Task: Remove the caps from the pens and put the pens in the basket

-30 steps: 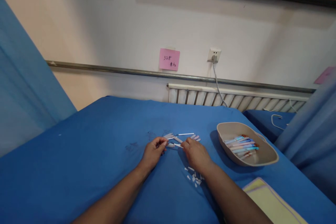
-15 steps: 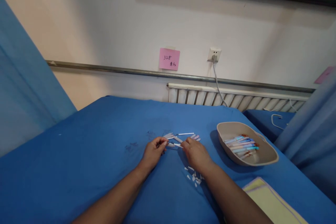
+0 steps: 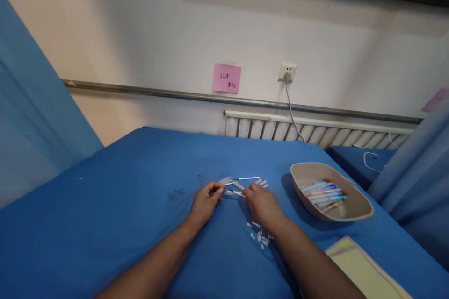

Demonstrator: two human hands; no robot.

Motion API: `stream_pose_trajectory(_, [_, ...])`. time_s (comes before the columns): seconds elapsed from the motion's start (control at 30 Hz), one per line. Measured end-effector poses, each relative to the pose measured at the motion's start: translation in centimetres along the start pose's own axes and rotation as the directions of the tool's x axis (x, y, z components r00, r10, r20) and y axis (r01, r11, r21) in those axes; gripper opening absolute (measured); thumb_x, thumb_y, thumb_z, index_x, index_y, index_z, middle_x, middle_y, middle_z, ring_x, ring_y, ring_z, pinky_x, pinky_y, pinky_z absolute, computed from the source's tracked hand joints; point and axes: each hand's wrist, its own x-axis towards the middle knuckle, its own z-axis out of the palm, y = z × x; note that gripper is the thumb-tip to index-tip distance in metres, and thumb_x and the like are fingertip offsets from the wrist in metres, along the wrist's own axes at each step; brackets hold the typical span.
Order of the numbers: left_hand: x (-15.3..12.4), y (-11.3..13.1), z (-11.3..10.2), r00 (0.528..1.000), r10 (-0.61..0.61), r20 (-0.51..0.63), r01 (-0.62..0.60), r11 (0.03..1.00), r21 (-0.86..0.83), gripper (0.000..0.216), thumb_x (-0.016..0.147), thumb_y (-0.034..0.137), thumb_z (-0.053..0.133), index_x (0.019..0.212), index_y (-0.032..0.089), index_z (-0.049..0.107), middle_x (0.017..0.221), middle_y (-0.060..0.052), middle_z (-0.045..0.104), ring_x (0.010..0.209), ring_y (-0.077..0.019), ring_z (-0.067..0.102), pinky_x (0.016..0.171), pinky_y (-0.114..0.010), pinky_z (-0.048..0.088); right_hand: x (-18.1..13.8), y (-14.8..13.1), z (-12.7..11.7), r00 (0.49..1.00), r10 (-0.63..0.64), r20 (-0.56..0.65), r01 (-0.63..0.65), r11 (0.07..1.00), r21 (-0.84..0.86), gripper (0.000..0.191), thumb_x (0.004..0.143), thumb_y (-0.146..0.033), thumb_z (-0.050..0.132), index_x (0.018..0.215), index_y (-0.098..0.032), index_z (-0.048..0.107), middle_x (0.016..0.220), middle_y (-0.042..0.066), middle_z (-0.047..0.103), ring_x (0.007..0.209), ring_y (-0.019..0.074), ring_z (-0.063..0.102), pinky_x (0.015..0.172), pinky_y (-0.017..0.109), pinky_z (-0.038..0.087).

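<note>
My left hand is closed in a pinch on a small pale pen part, most of it covered by the fingers. My right hand, fingers pinched together, grips a slim white pen refill whose dark tip points toward the left hand. The two parts nearly meet; whether they touch I cannot tell. Just beyond the hands lie another white refill, a pale barrel and several pinkish pen pieces. Small white pieces are scattered beside the right wrist.
A beige basket with several assembled-looking pens stands to the right on the blue-covered surface. A yellow cloth lies at front right. Behind are a radiator and a wall socket; blue curtains hang at both sides.
Almost nothing differs. Both hands keep their pinches in the same place, and the whole view has shifted very slightly.
</note>
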Motion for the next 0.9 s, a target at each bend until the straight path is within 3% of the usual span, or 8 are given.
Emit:
stream_pose_trajectory(0.63, [-0.3, 0.1, 0.1, 0.997, 0.066, 0.046, -0.068, 0.997, 0.043, 0.024, 0.07, 0.037, 0.059, 0.079, 0.015, 0.063, 0.058, 0.003, 0.055, 0.053, -0.0123, 0.049, 0.053, -0.022, 0.039, -0.1, -0.1, -0.3, 1.0, 0.001, 0.008, -0.001, 1.0, -0.021, 0.029, 0.088, -0.013, 0.039, 0.106, -0.024, 0.058, 0.095, 0.006, 0.056, 0.086, 0.0179, 0.053, 0.073, 0.027, 0.035])
stream_pose_trajectory(0.9, [-0.3, -0.3, 0.2, 0.994, 0.092, 0.053, -0.094, 0.995, 0.041, 0.026, 0.069, 0.037, 0.062, 0.082, 0.014, 0.064, 0.059, 0.003, 0.054, 0.054, -0.0121, 0.048, 0.053, -0.022, 0.038, -0.3, -0.3, -1.3, 0.993, -0.082, -0.085, 0.076, 0.995, -0.071, 0.028, 0.089, -0.013, 0.039, 0.104, -0.026, 0.06, 0.093, 0.006, 0.059, 0.091, 0.0214, 0.049, 0.083, 0.035, 0.03])
